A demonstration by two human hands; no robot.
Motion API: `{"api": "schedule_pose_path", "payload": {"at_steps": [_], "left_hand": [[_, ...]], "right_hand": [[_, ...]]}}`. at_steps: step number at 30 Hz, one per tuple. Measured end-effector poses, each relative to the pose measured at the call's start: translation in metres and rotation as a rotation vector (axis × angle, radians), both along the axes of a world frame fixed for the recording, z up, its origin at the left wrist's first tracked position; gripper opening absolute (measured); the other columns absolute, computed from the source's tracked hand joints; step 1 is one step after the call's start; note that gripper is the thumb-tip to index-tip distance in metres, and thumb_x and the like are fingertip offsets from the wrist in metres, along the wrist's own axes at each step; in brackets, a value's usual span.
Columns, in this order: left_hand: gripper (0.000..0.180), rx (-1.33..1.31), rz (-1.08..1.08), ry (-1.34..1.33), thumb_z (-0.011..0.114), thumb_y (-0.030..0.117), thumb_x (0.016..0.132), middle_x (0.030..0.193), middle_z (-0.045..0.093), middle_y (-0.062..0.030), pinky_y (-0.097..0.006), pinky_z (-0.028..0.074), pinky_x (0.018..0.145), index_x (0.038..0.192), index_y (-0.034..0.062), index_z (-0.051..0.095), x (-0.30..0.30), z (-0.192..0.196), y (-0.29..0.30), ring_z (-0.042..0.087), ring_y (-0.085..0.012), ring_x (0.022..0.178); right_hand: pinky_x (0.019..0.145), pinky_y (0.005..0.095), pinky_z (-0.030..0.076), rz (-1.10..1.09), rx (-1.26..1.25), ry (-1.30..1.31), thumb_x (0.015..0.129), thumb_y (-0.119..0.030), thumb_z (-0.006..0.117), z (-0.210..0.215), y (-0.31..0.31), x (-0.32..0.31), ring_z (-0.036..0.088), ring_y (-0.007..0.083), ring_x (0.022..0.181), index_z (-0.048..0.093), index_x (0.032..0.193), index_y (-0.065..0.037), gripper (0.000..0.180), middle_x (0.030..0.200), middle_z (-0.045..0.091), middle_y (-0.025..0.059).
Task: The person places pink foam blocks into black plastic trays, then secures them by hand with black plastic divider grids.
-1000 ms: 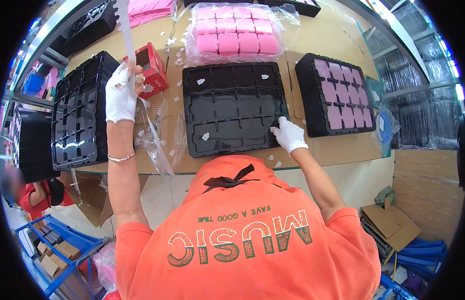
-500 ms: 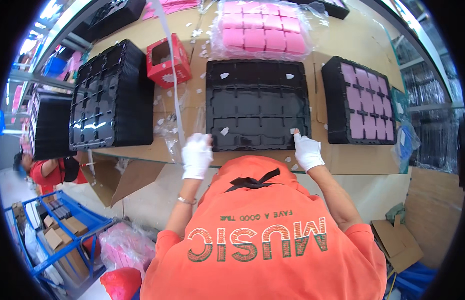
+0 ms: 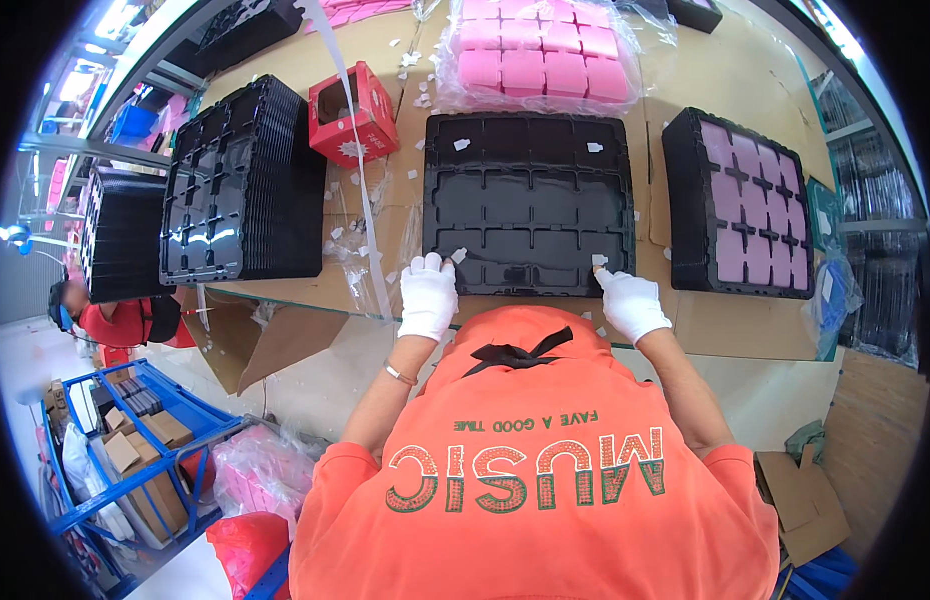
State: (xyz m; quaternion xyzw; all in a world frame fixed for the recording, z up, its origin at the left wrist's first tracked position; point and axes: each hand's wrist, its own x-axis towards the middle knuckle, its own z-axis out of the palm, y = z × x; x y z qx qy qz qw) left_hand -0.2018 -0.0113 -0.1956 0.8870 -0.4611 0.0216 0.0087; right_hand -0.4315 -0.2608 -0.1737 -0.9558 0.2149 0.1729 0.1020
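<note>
A black plastic tray (image 3: 530,215) with moulded compartments lies in front of me on the cardboard-covered table. Small white tabs sit near its corners. My left hand (image 3: 428,298), in a white glove with a bare fingertip, is at the tray's near left corner and touches a white tab (image 3: 460,256). At the near right corner, my gloved right hand (image 3: 635,303) has one bare digit stretched out against another white tab (image 3: 599,260). Both hands look partly spread, with nothing lifted. Any fingers beneath the tray's edge are hidden.
Stacked black trays (image 3: 240,185) rise at left; trays with pink foam inserts (image 3: 750,205) stand at right. A red box (image 3: 353,115) and plastic-wrapped pink foam (image 3: 540,50) sit farther back. White scraps litter the table. Lower left are a blue cart (image 3: 135,450) and another person (image 3: 120,318).
My left hand has moved right, from beside the tray onto its near left corner and tab. My right hand stays at its tab. The whole view has shifted slightly.
</note>
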Motion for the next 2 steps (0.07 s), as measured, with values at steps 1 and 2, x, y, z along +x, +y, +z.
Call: {"api": "schedule_pose_path", "payload": {"at_steps": [1, 2], "left_hand": [[0.014, -0.012, 0.033, 0.118, 0.069, 0.018, 0.075, 0.085, 0.055, -0.0044, -0.046, 0.043, 0.072, 0.087, 0.0134, 0.072, 0.0003, 0.0043, 0.0005, 0.055, -0.0261, 0.088], [0.018, -0.040, 0.065, 0.166, 0.070, 0.021, 0.075, 0.088, 0.057, -0.0044, -0.047, 0.043, 0.072, 0.091, 0.0128, 0.071, -0.0009, 0.0019, 0.0021, 0.056, -0.0268, 0.090]], "right_hand": [[0.063, 0.0463, 0.050, 0.022, 0.035, -0.049, 0.084, -0.009, 0.049, 0.0004, -0.0016, -0.0027, 0.065, 0.0323, 0.073, 0.046, 0.140, -0.016, 0.057, 0.086, 0.066, 0.0126], [0.063, 0.0465, 0.050, -0.019, 0.054, -0.059, 0.083, -0.012, 0.053, 0.0084, -0.0007, -0.0028, 0.066, 0.0309, 0.074, 0.046, 0.140, -0.016, 0.058, 0.085, 0.066, 0.0114]]}}
